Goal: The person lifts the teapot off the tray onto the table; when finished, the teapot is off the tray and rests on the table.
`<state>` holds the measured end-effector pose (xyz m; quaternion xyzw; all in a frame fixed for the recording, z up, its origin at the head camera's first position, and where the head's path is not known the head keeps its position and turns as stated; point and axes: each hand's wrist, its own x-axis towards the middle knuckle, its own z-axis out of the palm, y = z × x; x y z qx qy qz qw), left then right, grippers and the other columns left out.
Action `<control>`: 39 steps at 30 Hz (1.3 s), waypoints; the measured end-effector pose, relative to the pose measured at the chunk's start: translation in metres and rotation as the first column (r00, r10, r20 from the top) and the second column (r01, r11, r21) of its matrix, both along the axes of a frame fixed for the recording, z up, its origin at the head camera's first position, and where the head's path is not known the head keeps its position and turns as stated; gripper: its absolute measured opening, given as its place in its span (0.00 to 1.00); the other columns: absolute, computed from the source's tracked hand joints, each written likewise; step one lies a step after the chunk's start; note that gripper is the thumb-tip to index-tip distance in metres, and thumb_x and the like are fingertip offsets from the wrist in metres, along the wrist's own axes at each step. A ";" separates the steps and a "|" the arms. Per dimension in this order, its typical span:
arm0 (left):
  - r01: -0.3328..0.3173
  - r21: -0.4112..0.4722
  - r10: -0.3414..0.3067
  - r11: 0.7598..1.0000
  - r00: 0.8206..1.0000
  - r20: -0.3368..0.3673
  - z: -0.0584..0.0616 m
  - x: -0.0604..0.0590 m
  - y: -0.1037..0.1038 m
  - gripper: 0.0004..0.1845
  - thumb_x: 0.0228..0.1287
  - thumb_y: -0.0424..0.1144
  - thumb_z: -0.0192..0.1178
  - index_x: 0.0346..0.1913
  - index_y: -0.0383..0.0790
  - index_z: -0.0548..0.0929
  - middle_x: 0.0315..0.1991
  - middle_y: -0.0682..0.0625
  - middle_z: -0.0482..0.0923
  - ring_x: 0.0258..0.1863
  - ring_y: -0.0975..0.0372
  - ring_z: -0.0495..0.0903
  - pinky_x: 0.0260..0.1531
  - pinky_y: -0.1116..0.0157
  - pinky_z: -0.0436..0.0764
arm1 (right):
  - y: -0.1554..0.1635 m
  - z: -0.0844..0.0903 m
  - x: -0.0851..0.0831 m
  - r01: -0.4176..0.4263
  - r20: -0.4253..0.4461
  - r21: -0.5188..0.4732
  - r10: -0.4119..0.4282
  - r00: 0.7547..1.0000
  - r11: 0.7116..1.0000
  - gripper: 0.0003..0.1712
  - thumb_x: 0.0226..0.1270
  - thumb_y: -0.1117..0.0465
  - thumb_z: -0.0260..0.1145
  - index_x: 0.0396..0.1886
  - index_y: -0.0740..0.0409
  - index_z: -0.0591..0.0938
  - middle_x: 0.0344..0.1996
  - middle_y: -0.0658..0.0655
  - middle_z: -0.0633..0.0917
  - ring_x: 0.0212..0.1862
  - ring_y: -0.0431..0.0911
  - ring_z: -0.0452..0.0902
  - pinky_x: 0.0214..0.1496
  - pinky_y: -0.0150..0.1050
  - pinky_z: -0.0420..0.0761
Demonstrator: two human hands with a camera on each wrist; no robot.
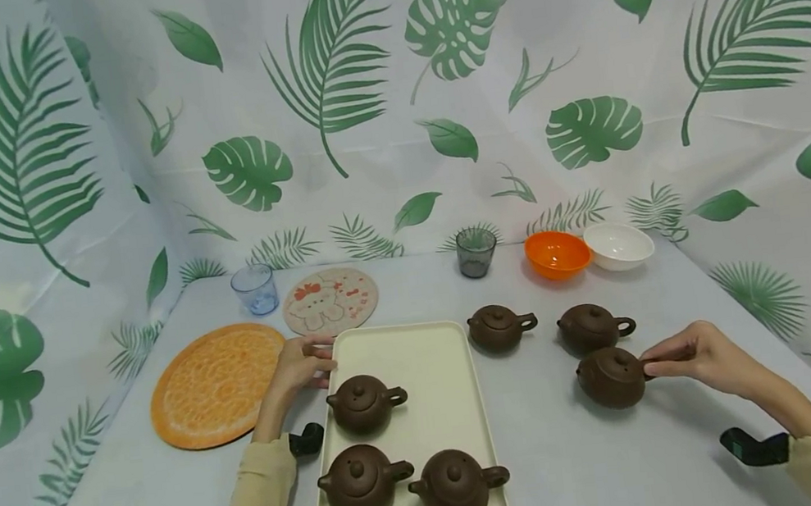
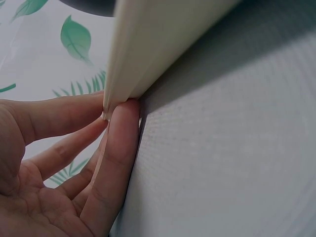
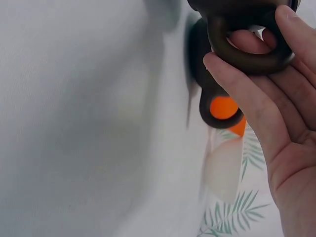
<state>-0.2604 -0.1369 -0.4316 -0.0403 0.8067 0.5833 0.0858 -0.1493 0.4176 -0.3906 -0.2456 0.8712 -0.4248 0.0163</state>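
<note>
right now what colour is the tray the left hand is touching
Cream, plain and unpatterned tray; clearest in the head view.

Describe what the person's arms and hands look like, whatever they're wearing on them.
Both hands, left hand and right hand, are bare, with no rings or gloves showing. Each forearm wears a pale yellow-beige long sleeve pushed back from the wrist. A small black device is worn at each wrist, beside the cuff.
</note>
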 end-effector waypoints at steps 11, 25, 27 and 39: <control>0.006 -0.002 -0.006 1.000 1.000 -0.007 0.001 -0.001 -0.001 0.22 0.54 0.24 0.63 0.55 0.31 0.80 0.37 0.40 0.80 0.26 0.60 0.81 0.22 0.62 0.85 | 0.011 -0.005 -0.003 0.003 0.030 0.007 -0.003 1.000 1.000 0.09 0.57 0.76 0.66 0.36 0.67 0.88 0.31 0.47 0.89 0.35 0.36 0.85 0.35 0.26 0.82; 0.014 -0.004 -0.014 1.000 1.000 -0.013 -0.001 0.000 -0.002 0.22 0.55 0.24 0.63 0.55 0.31 0.79 0.38 0.39 0.80 0.27 0.60 0.81 0.23 0.62 0.85 | 0.013 -0.007 -0.004 0.014 0.077 0.056 -0.019 0.997 0.998 0.07 0.59 0.73 0.67 0.37 0.70 0.87 0.32 0.46 0.89 0.36 0.35 0.84 0.36 0.27 0.82; 0.013 -0.001 -0.013 1.000 1.000 -0.008 0.000 0.000 -0.002 0.22 0.55 0.24 0.63 0.55 0.31 0.79 0.38 0.39 0.80 0.27 0.60 0.81 0.22 0.62 0.85 | 0.013 -0.006 -0.004 0.022 0.079 0.073 -0.028 0.996 0.997 0.07 0.59 0.72 0.67 0.37 0.70 0.87 0.32 0.46 0.89 0.36 0.35 0.84 0.35 0.27 0.82; 0.012 0.008 -0.012 1.000 1.000 0.005 -0.001 -0.001 -0.002 0.22 0.54 0.24 0.64 0.55 0.31 0.79 0.39 0.39 0.80 0.27 0.59 0.81 0.22 0.62 0.85 | -0.024 0.022 -0.007 0.135 -0.047 0.087 -0.131 0.990 0.987 0.10 0.59 0.69 0.69 0.41 0.66 0.86 0.36 0.48 0.89 0.39 0.32 0.83 0.36 0.27 0.83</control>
